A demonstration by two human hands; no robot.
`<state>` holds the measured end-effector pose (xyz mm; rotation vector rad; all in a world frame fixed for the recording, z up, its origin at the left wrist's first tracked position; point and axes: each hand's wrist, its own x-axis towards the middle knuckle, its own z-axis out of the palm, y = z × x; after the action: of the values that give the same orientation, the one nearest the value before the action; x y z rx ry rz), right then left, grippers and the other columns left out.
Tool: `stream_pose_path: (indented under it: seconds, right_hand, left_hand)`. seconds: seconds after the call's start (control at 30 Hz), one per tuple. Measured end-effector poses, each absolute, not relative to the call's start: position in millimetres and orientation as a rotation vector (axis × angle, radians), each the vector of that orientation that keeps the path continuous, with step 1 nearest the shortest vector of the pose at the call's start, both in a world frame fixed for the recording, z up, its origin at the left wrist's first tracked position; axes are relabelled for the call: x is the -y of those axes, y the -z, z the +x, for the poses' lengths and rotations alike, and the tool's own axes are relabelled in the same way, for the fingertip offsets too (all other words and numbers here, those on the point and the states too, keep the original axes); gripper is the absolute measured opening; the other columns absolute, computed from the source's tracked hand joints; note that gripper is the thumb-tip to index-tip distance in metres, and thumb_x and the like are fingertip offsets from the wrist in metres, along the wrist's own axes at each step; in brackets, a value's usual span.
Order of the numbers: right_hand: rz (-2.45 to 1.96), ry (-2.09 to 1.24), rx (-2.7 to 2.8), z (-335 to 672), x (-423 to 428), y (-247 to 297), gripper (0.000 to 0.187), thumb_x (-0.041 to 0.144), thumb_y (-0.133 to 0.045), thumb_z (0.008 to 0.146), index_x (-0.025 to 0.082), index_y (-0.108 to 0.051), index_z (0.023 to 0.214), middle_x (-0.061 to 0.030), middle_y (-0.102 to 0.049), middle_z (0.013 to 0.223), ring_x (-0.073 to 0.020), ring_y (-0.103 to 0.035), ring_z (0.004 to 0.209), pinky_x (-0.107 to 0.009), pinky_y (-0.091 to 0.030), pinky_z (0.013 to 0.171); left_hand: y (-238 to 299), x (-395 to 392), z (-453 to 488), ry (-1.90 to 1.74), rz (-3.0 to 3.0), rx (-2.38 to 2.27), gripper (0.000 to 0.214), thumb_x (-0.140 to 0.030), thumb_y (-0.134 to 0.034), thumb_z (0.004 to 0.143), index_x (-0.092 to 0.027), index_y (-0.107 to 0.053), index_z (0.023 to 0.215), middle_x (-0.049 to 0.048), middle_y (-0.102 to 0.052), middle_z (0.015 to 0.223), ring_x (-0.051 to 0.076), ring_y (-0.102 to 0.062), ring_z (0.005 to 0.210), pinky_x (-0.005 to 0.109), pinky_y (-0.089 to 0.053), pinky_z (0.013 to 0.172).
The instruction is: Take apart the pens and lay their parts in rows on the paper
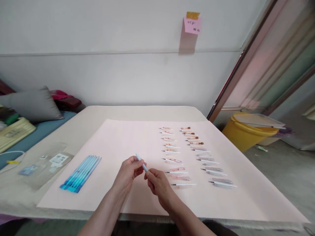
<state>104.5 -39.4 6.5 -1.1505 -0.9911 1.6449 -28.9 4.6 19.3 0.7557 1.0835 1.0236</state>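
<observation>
Between my two hands is a slim light-blue pen (142, 162), tilted with its upper end to the left. My left hand (129, 171) pinches it near that upper end, thumb and fingertips together. Lower down, my right hand (159, 185) grips the other end, its fingers curled. Left of my hands lies a side-by-side row of several blue pens (82, 172), darker blue at the near ends. On the right, white refills (184, 184) with dark tips rest beside translucent pinkish barrels (177, 169) in two columns; some in the farther-right column have brown parts (197, 143).
A pale pink sheet (118, 141) covers much of the table. A clear plastic bag (44, 167) with labels lies at the left. Beyond the right edge stands a yellow bucket (246, 132). A grey pillow (29, 103) sits back left; a pink note (193, 26) hangs on the wall.
</observation>
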Motion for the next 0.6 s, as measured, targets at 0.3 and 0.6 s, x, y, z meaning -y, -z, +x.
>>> stream_pose_path:
  seconds: [0.3, 0.6]
  right_hand:
    - [-1.184, -1.627, 0.994, 109.4, 37.1, -5.6, 0.018, 0.029, -0.046, 0.079, 0.016, -0.053, 0.069, 0.0077, -0.034, 0.044, -0.0048, -0.022, 0.04, -0.021, -0.014, 0.04]
    - [-1.205, -1.629, 1.012, 109.6, 37.0, -1.5, 0.02, 0.03, -0.045, 0.081, 0.016, -0.052, 0.07, 0.0073, -0.036, 0.044, -0.0048, -0.023, 0.04, -0.021, -0.014, 0.04]
  left_hand:
    - [-20.0, -5.0, -29.1, -1.022, 0.693, -0.974, 0.026, -0.02, -0.069, 0.069, -0.014, -0.061, 0.093, 0.0102, -0.067, 0.092, 0.017, -0.063, 0.086, 0.029, -0.048, 0.079]
    - [-19.0, -6.2, -27.3, -1.023, 0.636, -0.938, 0.033, -0.018, -0.07, 0.067, -0.015, -0.06, 0.099, 0.0116, -0.066, 0.1, 0.019, -0.061, 0.094, 0.03, -0.047, 0.082]
